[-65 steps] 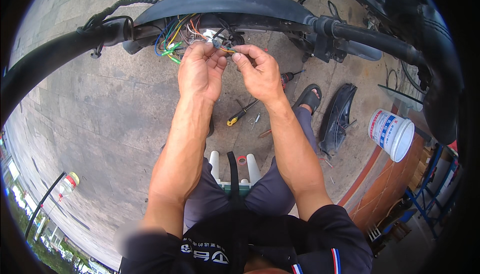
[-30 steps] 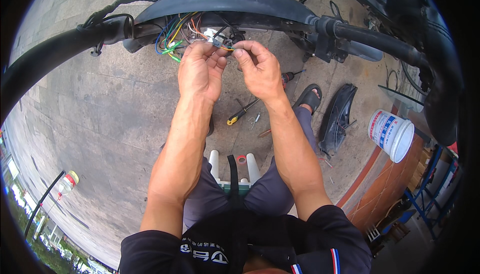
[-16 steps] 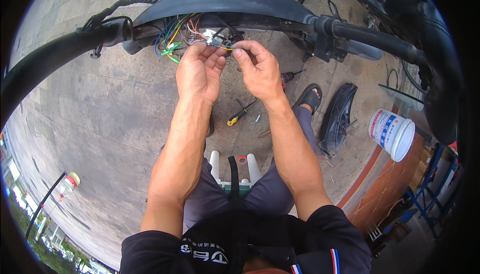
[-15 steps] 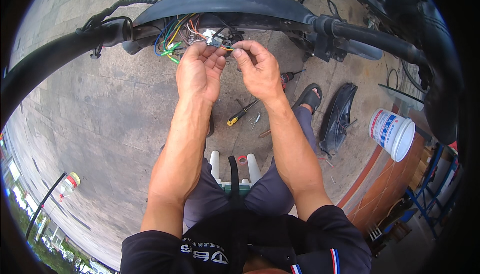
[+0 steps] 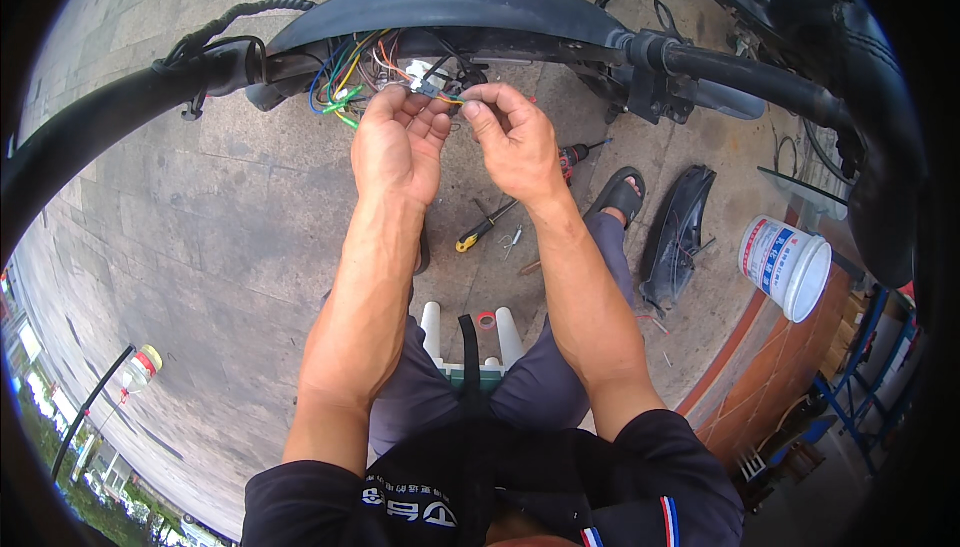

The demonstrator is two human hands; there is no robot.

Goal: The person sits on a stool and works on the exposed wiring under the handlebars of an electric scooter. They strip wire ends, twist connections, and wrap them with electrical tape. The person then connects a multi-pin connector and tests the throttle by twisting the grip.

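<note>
My left hand [image 5: 398,142] is closed on a small grey wire connector [image 5: 427,86], palm turned up. Thin coloured wires run out of the connector's right side. My right hand [image 5: 513,137] pinches these wires [image 5: 453,100] between thumb and forefinger. Beside the left fingers hangs a bundle of loose coloured wires [image 5: 352,65], some ending in green sleeves [image 5: 342,103]. A white connector block [image 5: 424,69] sits just beyond the grey one. All of this lies under the dark curved front panel [image 5: 440,5] of a vehicle with handlebars.
Black handlebar grips reach in from the left [image 5: 80,152] and right. On the ground lie a yellow-black screwdriver [image 5: 480,231], a red-black power drill [image 5: 573,155] and a black plastic cover [image 5: 676,237]. A white bucket [image 5: 784,267] stands at right. Between my legs is a low stool [image 5: 508,335].
Both hands stay almost where they were. The grips on the connector and wires look the same, with only a slight shift of the fingers.
</note>
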